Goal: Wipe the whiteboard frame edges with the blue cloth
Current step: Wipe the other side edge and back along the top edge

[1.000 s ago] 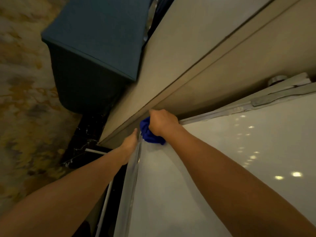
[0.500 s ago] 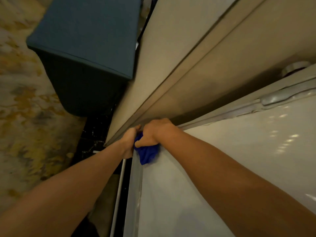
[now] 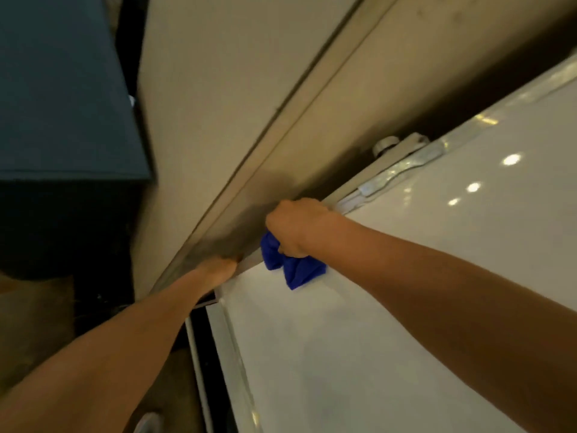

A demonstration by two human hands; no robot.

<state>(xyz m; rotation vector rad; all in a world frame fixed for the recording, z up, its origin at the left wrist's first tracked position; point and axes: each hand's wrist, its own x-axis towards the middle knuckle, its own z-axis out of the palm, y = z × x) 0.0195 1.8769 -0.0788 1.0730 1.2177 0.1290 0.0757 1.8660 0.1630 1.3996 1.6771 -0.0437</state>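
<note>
While the crumpled blue cloth [image 3: 293,267] is bunched against the top rail of the pale metal whiteboard frame [image 3: 224,335], just centre-left of the picture and near the board's corner, the job looks to be somewhere in its middle. The wiping is at the corner stretch of the top rail. That rail runs on to the upper right, past a small silver metal bracket [image 3: 402,160], and the side rail drops toward the lower centre. Neither shows any mark to tell whether it has been wiped, so how much is left can't be read; I judge both lengths may still need a pass.

Right hand [image 3: 296,226]: closed into a tight fist round the cloth, knuckles up against the rail, a loose tail of fabric hanging below it onto the glossy white board surface [image 3: 390,323].

Left hand [image 3: 218,270]: sits at the frame's corner, just left of the cloth and apart from it. It is blurred and its fingers pass out of sight over the edge, so I cannot tell whether it grips the rail or merely rests there.

Behind the board stands a beige panelled wall [image 3: 218,89], with a dark teal cabinet [image 3: 62,89] at upper left
</note>
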